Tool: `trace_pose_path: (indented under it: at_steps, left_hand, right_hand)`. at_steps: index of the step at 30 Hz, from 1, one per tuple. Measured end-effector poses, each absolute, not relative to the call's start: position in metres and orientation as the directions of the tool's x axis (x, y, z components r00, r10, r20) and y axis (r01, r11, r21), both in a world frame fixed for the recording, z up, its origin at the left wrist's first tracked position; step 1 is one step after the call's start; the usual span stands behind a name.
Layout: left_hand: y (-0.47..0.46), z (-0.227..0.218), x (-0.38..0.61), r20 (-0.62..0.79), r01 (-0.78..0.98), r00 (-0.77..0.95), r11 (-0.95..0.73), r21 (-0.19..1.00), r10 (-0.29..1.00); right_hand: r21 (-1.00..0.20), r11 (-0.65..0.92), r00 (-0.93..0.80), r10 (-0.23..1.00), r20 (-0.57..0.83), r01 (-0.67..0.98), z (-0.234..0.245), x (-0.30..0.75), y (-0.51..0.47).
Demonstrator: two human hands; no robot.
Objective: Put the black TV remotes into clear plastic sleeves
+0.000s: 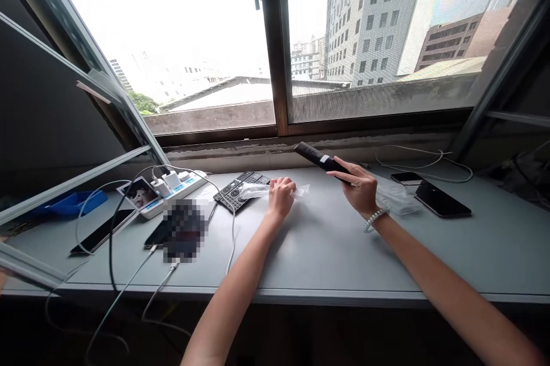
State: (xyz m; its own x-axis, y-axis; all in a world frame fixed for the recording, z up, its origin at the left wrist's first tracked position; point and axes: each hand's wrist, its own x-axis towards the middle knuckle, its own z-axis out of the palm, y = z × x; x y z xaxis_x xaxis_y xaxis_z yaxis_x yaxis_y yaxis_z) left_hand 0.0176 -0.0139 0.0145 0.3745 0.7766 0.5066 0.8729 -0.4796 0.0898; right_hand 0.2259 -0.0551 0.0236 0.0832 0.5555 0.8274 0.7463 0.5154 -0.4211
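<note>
Desk point(326, 266): its front edge is passing under both my forearms. Near left, a dark device point(153, 235), partly blurred out, is lying with white plugs at its near side; a phone point(105, 230) is lying farther left. A pale cable point(233, 237) is trailing toward the front edge.

Right hand point(360, 185), beaded bracelet point(377, 219) at the wrist: I am gripping the black bar point(315, 155) by its near-right end, thumb and fingers closed about it. A white label is showing partway along; I cannot tell which face is turned up. Left hand point(282, 195): I am bunching my fingers tightly on a clear wrapper point(255, 189), which is sticking out to both sides.

Key relation: the bar is hanging above the desk, its long axis slanting from my right fingers to the far left. Its free end is pointing toward the window, lying beyond and slightly right of my left hand, the two well apart. The right hand is the nearer, being on it.

Just left of the left hand, remotes point(234, 193) are lying partly under the wrapper. Right of my right wrist, a loose bag point(399, 197) is lying beside two phones point(444, 199). Far left, a power strip point(189, 185) is standing; beyond everything, the window point(197, 28).
</note>
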Motion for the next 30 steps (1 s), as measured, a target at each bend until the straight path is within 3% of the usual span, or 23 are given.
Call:
trace_pose_path:
  at_steps: [6,9,14,19,30]
  left_hand:
    - [-0.018,0.020,0.018,0.515,0.867,0.385,-0.492,0.084,0.766]
    - [-0.017,0.020,0.018,0.541,0.859,0.383,-0.504,0.089,0.749]
    - [-0.013,0.015,0.017,0.596,0.853,0.367,-0.513,0.090,0.714]
    - [-0.012,0.013,0.020,0.654,0.835,0.350,-0.540,0.106,0.670]
    - [-0.020,0.019,0.023,0.672,0.826,0.333,-0.549,0.130,0.661]
  right_hand:
    - [-0.835,0.448,0.538,0.639,0.550,0.320,0.036,0.225,-0.052]
    - [-0.896,0.427,0.647,0.651,0.397,0.120,0.039,0.232,-0.046]
    - [-0.888,0.446,0.728,0.645,0.233,-0.110,0.041,0.240,-0.040]
    - [-0.886,0.445,0.723,0.654,0.223,-0.130,0.045,0.238,-0.043]
    - [-0.903,0.430,0.733,0.611,0.301,0.012,0.041,0.239,-0.044]
